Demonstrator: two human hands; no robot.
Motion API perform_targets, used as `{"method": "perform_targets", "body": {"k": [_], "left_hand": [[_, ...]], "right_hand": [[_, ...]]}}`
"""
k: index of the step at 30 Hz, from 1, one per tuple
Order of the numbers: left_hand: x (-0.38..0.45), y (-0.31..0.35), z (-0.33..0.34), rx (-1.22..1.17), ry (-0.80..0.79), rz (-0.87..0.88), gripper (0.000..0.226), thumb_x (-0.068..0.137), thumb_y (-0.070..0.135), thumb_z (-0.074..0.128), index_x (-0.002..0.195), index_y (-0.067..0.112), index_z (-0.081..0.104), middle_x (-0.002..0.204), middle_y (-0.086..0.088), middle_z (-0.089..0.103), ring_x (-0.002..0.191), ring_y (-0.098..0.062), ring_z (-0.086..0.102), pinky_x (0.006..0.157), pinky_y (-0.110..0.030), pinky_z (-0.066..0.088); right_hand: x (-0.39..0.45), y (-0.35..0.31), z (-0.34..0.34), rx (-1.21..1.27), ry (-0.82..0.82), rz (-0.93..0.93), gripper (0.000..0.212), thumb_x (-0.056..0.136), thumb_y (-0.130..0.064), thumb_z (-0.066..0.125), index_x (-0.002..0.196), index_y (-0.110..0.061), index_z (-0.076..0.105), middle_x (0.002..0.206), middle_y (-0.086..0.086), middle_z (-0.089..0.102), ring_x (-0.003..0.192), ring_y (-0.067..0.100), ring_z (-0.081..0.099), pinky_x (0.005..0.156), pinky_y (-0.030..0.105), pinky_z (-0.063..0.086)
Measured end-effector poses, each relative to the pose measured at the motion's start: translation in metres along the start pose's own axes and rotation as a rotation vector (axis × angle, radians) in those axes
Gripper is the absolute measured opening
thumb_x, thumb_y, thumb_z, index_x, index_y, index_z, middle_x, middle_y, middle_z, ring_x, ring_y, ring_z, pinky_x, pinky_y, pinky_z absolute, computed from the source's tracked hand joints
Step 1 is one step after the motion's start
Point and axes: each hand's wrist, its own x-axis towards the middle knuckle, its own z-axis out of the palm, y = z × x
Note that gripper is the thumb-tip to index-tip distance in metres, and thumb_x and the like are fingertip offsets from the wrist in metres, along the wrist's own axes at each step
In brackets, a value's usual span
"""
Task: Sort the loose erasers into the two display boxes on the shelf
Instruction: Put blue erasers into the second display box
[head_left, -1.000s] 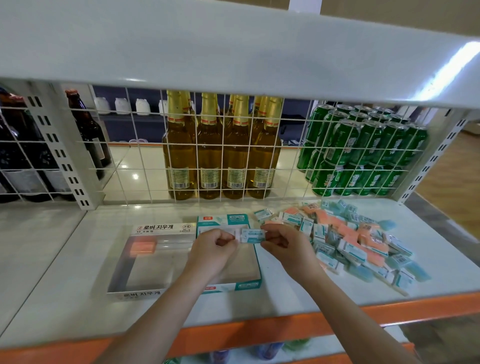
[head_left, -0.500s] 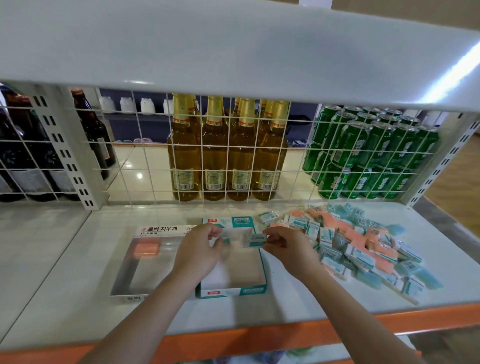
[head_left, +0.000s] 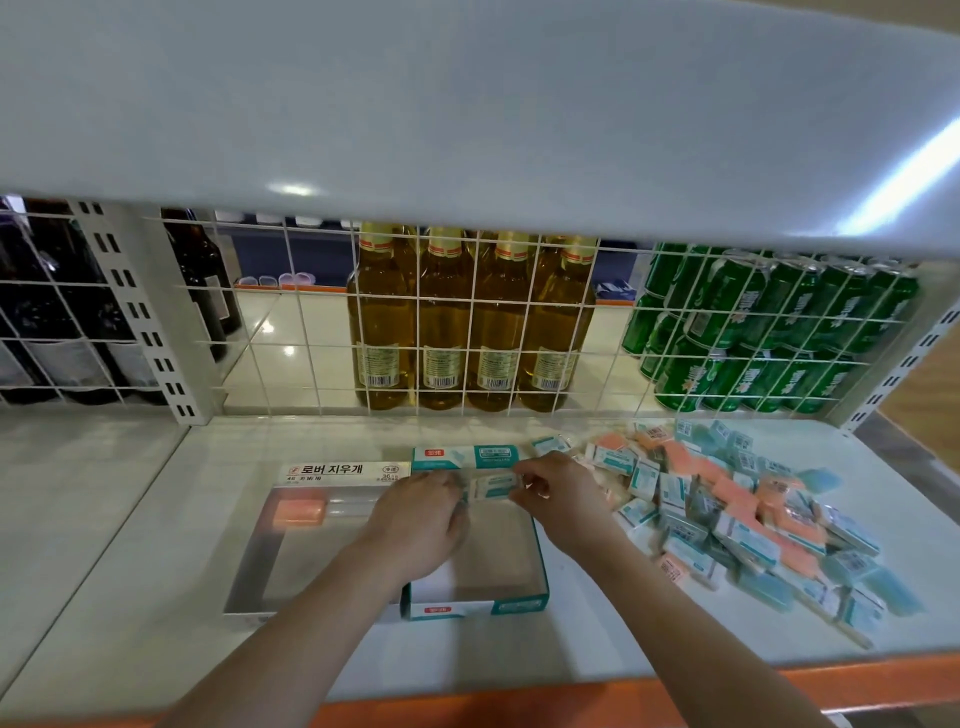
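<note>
Both hands hold one teal-wrapped eraser (head_left: 492, 487) over the back end of the teal box (head_left: 475, 603). The left hand (head_left: 421, 525) has its fingers curled at the eraser's left end; the right hand (head_left: 563, 501) pinches the right end between thumb and fingertips. Neither hand holds anything else.

Change over the last second: the eraser has moved from above the seam between the two boxes to a position over the back of the teal box, just in front of its upright back flap. The hands have travelled with it — the grip looks the same. Judged from this, the eraser is being lowered into the back row of the teal box, and release has not yet occurred.

State of the task:
- The teal box stands near the front edge of the shelf (head_left: 156, 597), at its middle; its floor appears bare, though the hands cover part of it.
- The white box (head_left: 249, 587) touches it on the left and holds one orange eraser (head_left: 300, 512) in its back left corner.
- The pile of loose erasers (head_left: 737, 519) — teal and orange mixed — covers the right half of the shelf, from the back edge toward the front right corner.

Sorting is at an early stage; nearly the whole pile remains.
</note>
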Motion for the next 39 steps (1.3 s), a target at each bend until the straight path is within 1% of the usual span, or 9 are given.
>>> {"method": "perform_targets", "body": {"k": [5,7,10,14,19,23,29,34,39], "left_hand": [[0.003,-0.001,-0.002,0.014,-0.041,-0.003,0.032,0.094,0.027,0.036,0.116,0.018,0.058,0.121,-0.001,0.058,0.103,-0.019,0.058,0.079,-0.030,0.051],[0.005,-0.001,-0.002,0.029,-0.050,0.001,0.032,0.095,0.027,0.036,0.114,0.016,0.060,0.121,-0.002,0.057,0.103,-0.020,0.058,0.077,-0.028,0.047],[0.006,-0.001,-0.002,0.038,-0.054,-0.008,0.032,0.095,0.027,0.036,0.112,0.015,0.061,0.120,-0.003,0.058,0.101,-0.019,0.058,0.071,-0.024,0.043],[0.005,-0.001,-0.005,0.026,-0.068,-0.020,0.031,0.095,0.026,0.037,0.111,0.014,0.061,0.119,-0.003,0.057,0.101,-0.020,0.058,0.073,-0.026,0.045],[0.004,0.000,-0.008,0.040,-0.084,-0.026,0.028,0.093,0.023,0.038,0.103,0.014,0.062,0.113,-0.006,0.059,0.098,-0.022,0.058,0.065,-0.022,0.035],[0.002,0.000,-0.009,0.027,-0.077,-0.004,0.028,0.094,0.023,0.037,0.105,0.016,0.062,0.117,-0.002,0.056,0.102,-0.019,0.056,0.068,-0.022,0.036],[0.004,0.000,-0.009,0.022,-0.112,-0.024,0.029,0.094,0.026,0.038,0.102,0.014,0.062,0.113,-0.004,0.058,0.096,-0.020,0.058,0.072,-0.026,0.045],[0.002,0.002,-0.007,0.003,-0.067,0.012,0.035,0.096,0.028,0.035,0.122,0.017,0.056,0.126,0.000,0.055,0.107,-0.019,0.056,0.086,-0.029,0.049],[0.003,0.008,-0.007,-0.048,-0.041,0.009,0.037,0.097,0.029,0.034,0.126,0.019,0.053,0.133,0.003,0.050,0.115,-0.016,0.051,0.091,-0.027,0.045]], "right_hand": [[0.003,0.000,0.002,-0.073,-0.013,-0.005,0.022,0.090,-0.022,0.056,0.110,-0.015,0.064,0.106,0.004,0.055,0.084,0.010,0.045,0.061,0.007,0.029],[0.004,-0.001,0.002,-0.131,-0.018,-0.006,0.021,0.092,-0.024,0.053,0.108,-0.015,0.063,0.111,0.004,0.054,0.092,0.012,0.050,0.071,0.010,0.034],[0.005,-0.005,0.000,-0.213,-0.039,-0.034,0.025,0.095,-0.026,0.047,0.112,-0.016,0.061,0.115,0.003,0.053,0.102,0.015,0.054,0.076,0.014,0.035],[0.007,-0.010,-0.001,-0.279,-0.050,-0.048,0.025,0.095,-0.023,0.044,0.109,-0.013,0.062,0.116,0.004,0.052,0.104,0.018,0.055,0.085,0.022,0.046],[0.010,-0.011,0.002,-0.318,-0.077,-0.053,0.028,0.095,-0.019,0.041,0.111,-0.010,0.063,0.115,0.007,0.054,0.102,0.021,0.056,0.088,0.028,0.048],[0.010,-0.010,0.009,-0.329,-0.104,-0.019,0.029,0.096,-0.021,0.040,0.110,-0.010,0.063,0.113,0.008,0.053,0.100,0.021,0.057,0.086,0.028,0.049],[0.009,-0.008,0.009,-0.331,-0.123,-0.016,0.028,0.095,-0.026,0.042,0.109,-0.013,0.063,0.109,0.006,0.053,0.095,0.019,0.057,0.080,0.026,0.050],[0.005,-0.008,0.007,-0.311,-0.096,-0.035,0.029,0.095,-0.027,0.041,0.107,-0.014,0.064,0.110,0.006,0.054,0.097,0.021,0.056,0.080,0.027,0.048],[-0.004,-0.003,-0.002,-0.228,-0.022,-0.033,0.029,0.095,-0.025,0.042,0.118,-0.019,0.059,0.114,0.003,0.055,0.102,0.019,0.055,0.082,0.023,0.044]]}}
